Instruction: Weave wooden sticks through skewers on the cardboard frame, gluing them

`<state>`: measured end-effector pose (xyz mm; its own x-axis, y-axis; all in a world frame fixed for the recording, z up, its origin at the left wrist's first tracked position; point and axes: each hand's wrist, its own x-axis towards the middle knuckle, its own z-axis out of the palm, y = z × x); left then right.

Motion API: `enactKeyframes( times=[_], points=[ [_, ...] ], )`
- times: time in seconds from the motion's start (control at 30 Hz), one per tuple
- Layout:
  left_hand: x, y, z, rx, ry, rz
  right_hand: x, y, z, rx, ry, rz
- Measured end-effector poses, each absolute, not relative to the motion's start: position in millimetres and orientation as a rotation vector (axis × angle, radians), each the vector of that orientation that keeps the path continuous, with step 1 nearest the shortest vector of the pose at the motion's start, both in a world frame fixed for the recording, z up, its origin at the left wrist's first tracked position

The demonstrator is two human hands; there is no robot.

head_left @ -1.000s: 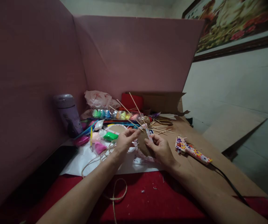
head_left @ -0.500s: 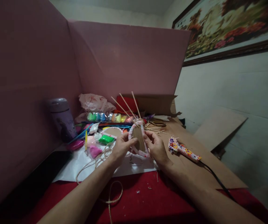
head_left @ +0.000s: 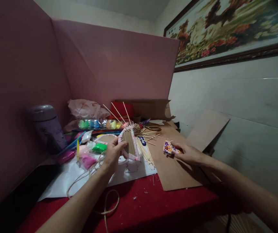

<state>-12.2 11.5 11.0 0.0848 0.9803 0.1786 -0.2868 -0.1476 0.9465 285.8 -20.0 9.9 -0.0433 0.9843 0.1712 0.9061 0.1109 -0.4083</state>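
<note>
My left hand [head_left: 114, 151] grips the edge of a rounded cardboard piece [head_left: 129, 145] whose rim is wrapped in pale pink patterned material. Three thin wooden sticks [head_left: 119, 113] rise from its top, fanned apart. On the right, my right hand [head_left: 189, 153] is closed around the handle of a flower-patterned hot glue gun [head_left: 169, 148], which is at the brown cardboard sheet. A second rimmed cardboard piece [head_left: 106, 139] lies behind my left hand. Loose twine [head_left: 88, 174] trails beside my left forearm.
Bamboo sticks [head_left: 145, 153] lie between the held piece and the cardboard sheet [head_left: 175, 176]. Clay packets [head_left: 99, 148] and a purple bottle [head_left: 48, 129] stand left. Pink panels [head_left: 114, 64] enclose the back and left. A twine ball [head_left: 136, 128] sits behind.
My right hand has let go of the cardboard piece and moved right onto the glue gun. My left hand still holds the piece. The view has turned to the right.
</note>
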Motion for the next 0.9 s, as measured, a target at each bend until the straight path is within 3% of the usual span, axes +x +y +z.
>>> enactKeyframes(
  times=[0.17,0.37,0.43,0.63,0.9],
  points=[
    [-12,13,8,1.160,0.844,1.371,276,-34,7,-2.058,-1.958,0.228],
    [-12,14,4,1.175,0.843,1.360,274,-39,14,-1.727,-1.692,0.175],
    [-11,12,4,1.187,0.836,1.322,272,-44,21,-1.608,-1.568,0.322],
    [-5,-1,9,1.293,0.799,1.197,236,-72,55,-1.283,-1.295,1.271],
    [-2,-9,12,1.420,0.727,1.152,197,-76,66,-1.222,-1.344,1.432]
  ],
)
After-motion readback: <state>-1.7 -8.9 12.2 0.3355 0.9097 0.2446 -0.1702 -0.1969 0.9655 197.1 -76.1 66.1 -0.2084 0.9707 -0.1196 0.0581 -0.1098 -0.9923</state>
